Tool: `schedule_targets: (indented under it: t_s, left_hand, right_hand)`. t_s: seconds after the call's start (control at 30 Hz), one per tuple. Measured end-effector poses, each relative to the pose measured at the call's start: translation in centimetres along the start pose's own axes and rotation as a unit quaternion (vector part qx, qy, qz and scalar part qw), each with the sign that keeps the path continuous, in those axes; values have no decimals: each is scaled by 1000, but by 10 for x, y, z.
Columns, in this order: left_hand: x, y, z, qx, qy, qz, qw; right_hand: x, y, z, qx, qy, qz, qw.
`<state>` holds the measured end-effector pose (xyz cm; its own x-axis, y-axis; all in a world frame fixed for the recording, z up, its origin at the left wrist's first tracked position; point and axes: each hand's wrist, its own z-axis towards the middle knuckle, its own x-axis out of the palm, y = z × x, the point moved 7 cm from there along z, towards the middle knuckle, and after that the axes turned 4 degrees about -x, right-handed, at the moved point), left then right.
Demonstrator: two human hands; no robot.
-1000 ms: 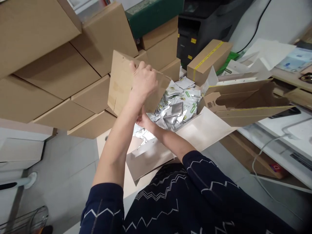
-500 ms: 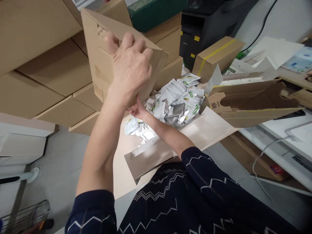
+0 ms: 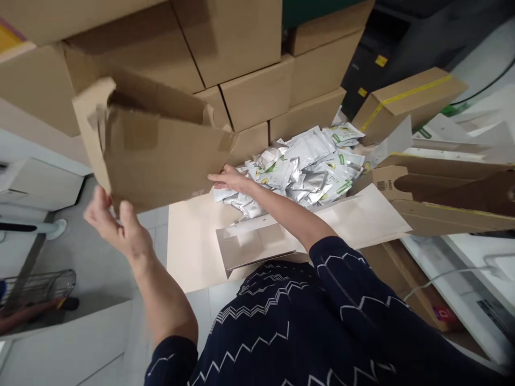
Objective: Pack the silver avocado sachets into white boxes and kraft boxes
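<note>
An open cardboard box (image 3: pixel 169 155) with raised flaps is held up at the left, above the table's left end. My left hand (image 3: pixel 123 228) grips its lower left corner, thumb in front and fingers at the side. At the box's lower right edge, my right hand (image 3: pixel 231 179) holds on with its fingers, partly hidden against the cardboard. Just beyond my right hand lies a heap of white and silver sachets (image 3: pixel 309 153), some with green print. A white carton with spread flaps (image 3: pixel 257 244) lies along the heap's near side.
Stacked cardboard boxes (image 3: pixel 257 91) rise behind the table (image 3: pixel 189 241). A box with yellow tape (image 3: pixel 414 96) and an open brown carton (image 3: pixel 450 214) stand to the right, near a dark printer (image 3: pixel 386 64). A wire basket (image 3: pixel 44 287) is at lower left.
The box has swung left and down, and its open top now shows. My left hand has moved from the box's top to its lower left corner. My right hand stays at its edge.
</note>
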<state>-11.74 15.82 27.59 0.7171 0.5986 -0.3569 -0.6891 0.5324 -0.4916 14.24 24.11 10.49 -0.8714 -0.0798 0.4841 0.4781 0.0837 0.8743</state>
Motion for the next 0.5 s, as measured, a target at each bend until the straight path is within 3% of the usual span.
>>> schedule_targets:
  t_s: [0.1, 0.2, 0.33, 0.43, 0.5]
  left_hand:
    - [-18, 85, -85, -181, 5, -1, 984]
    - [-26, 131, -183, -330, 35, 39, 943]
    - [-31, 137, -273, -402, 81, 71, 909]
    - [-37, 132, -295, -419, 121, 89, 895]
    - [-43, 128, -291, -415, 139, 99, 894]
  right_hand:
    - [13, -43, -4, 65, 43, -96, 992]
    - [22, -86, -13, 150, 82, -185, 968]
    - [32, -112, -16, 228, 166, -286, 916]
    - [30, -94, -11, 213, 202, -413, 862]
    - [29, -78, -20, 216, 263, -494, 800]
